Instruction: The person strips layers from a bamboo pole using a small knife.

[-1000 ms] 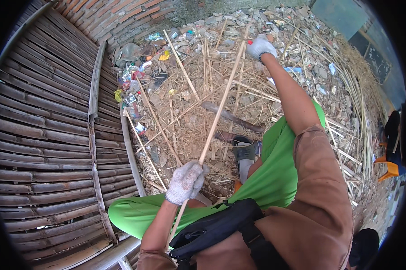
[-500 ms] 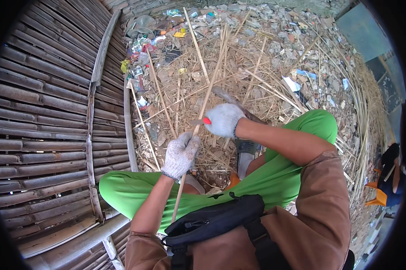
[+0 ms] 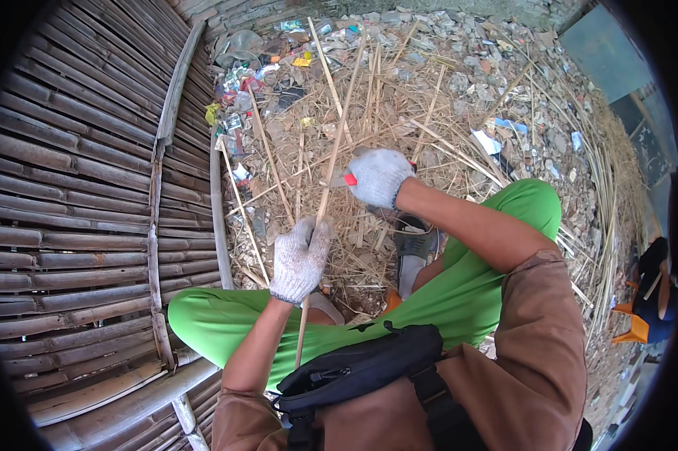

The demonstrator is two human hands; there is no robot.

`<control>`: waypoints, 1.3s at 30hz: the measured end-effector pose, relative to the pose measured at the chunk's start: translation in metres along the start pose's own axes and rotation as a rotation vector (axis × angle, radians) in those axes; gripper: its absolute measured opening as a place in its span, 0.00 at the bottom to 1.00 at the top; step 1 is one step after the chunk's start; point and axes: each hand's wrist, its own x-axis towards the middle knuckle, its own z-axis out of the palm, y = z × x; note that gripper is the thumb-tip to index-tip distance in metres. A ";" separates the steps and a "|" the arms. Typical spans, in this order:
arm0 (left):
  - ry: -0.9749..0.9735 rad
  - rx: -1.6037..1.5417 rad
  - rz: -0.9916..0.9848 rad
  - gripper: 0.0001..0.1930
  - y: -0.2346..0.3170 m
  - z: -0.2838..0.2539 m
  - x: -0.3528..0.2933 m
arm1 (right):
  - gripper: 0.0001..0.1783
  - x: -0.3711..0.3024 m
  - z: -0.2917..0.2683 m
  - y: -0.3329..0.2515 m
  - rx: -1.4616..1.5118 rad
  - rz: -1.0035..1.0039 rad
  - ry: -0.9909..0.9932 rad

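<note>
A long, thin bamboo strip (image 3: 342, 120) slants up and away from my lap, its near end reaching the waist bag. My left hand (image 3: 300, 259), in a whitish knitted glove, is closed round the strip's lower part. Gloved likewise, my right hand (image 3: 380, 177) grips a knife (image 3: 349, 179) with a red part showing at the fist. Its short blade lies against the strip, just above my left hand. Most of the knife's handle is hidden in the glove.
Bamboo shavings and loose strips (image 3: 428, 113) litter the ground, with rubble and plastic scraps around. A bamboo slat wall (image 3: 76, 225) rises on the left. My green-trousered legs (image 3: 504, 225) frame the work; a black waist bag (image 3: 361, 361) rests at my lap. An orange chair (image 3: 631, 328) stands far right.
The strip's far end has swung left, making it steeper. My right hand has moved slightly up and right with the knife. My left hand keeps its hold, shifted a little nearer me.
</note>
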 end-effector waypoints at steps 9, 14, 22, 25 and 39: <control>-0.065 0.000 0.056 0.12 0.021 -0.011 -0.010 | 0.19 0.028 -0.029 0.035 0.036 0.219 0.014; -0.247 0.027 0.077 0.08 0.025 -0.009 -0.030 | 0.22 0.052 -0.048 0.122 0.084 0.506 0.079; -0.235 -0.045 0.034 0.09 0.030 -0.005 -0.024 | 0.25 0.056 -0.057 0.188 0.068 0.646 0.171; -0.117 0.006 -0.057 0.14 0.020 -0.006 -0.014 | 0.24 0.047 -0.038 0.089 0.070 0.394 0.050; 0.073 0.215 0.046 0.12 0.003 0.003 0.003 | 0.18 -0.015 0.007 -0.031 0.071 -0.124 -0.058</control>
